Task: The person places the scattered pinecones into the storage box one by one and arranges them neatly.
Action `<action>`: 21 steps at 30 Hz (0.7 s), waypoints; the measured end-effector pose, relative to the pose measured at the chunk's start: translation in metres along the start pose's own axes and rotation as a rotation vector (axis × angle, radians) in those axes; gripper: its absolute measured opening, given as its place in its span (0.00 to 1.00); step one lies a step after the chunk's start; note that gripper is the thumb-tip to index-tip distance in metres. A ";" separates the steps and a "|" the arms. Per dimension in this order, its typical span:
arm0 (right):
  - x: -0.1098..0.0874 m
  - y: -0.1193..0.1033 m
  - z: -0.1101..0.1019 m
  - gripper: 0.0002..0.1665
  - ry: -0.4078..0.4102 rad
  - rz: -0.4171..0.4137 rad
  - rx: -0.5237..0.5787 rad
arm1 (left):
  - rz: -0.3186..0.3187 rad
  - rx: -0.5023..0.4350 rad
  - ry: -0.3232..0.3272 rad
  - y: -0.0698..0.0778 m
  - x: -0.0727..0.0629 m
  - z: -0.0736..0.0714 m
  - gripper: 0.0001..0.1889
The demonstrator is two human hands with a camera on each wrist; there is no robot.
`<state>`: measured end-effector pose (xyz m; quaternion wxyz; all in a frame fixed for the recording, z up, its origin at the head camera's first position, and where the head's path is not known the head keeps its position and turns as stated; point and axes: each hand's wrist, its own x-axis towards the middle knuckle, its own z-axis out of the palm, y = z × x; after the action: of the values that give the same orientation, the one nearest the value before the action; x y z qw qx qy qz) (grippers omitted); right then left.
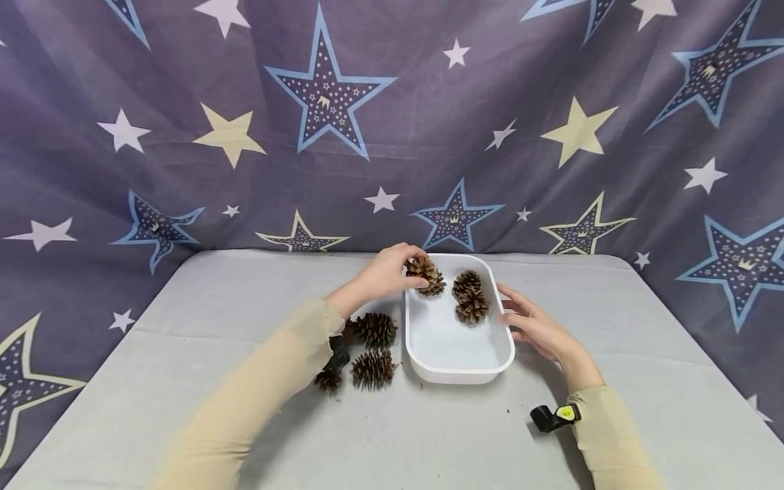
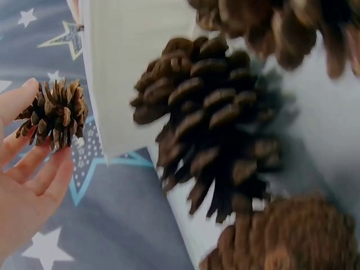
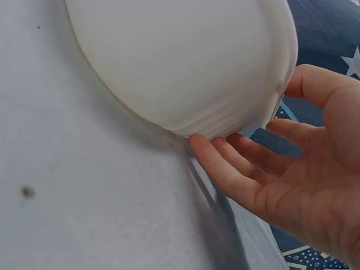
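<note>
My left hand (image 1: 388, 272) pinches a brown pine cone (image 2: 56, 115) between thumb and fingers, over the left edge of a white bin (image 1: 453, 354). Two more pine cones (image 1: 472, 307) lie against each other inside, in the bin's right half. Spread, lightly bent fingers of my right hand (image 1: 535, 327) touch the outer right wall of the bin. The right wrist view shows this right hand (image 3: 298, 163) with its fingertips along the bin's lower edge and rim.
Several pine cones (image 1: 373, 369) lie on the grey table (image 1: 441, 435) left of the bin, some partly hidden by my left forearm and its black wrist camera. A star-patterned cloth (image 1: 380, 170) hangs behind the table. Another black wrist camera (image 1: 554, 416) sits on my right wrist.
</note>
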<state>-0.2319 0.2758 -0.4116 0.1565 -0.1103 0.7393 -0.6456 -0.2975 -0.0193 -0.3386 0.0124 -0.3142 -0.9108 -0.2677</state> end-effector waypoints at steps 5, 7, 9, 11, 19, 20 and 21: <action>0.001 0.000 0.000 0.42 0.002 0.000 -0.003 | 0.039 0.002 -0.032 0.004 0.004 0.017 0.27; 0.001 0.000 0.001 0.42 0.006 0.001 -0.003 | 0.045 0.014 -0.053 0.005 0.005 0.022 0.27; 0.001 0.000 0.001 0.42 0.007 0.001 -0.002 | 0.047 0.022 -0.067 0.006 0.006 0.026 0.28; 0.001 0.000 0.001 0.42 0.009 0.000 -0.001 | 0.037 0.023 -0.075 0.007 0.007 0.028 0.28; 0.001 0.001 0.001 0.42 0.010 -0.006 -0.005 | 0.019 0.043 -0.119 0.009 0.008 0.030 0.27; 0.001 0.001 0.001 0.42 0.011 -0.007 -0.004 | 0.022 0.048 -0.127 0.009 0.008 0.031 0.27; 0.001 0.001 0.001 0.42 0.010 -0.007 -0.004 | 0.025 0.056 -0.134 0.009 0.008 0.031 0.27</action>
<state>-0.2325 0.2746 -0.4129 0.1502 -0.1098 0.7409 -0.6453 -0.2945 0.0065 -0.3597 -0.0366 -0.3421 -0.9127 -0.2203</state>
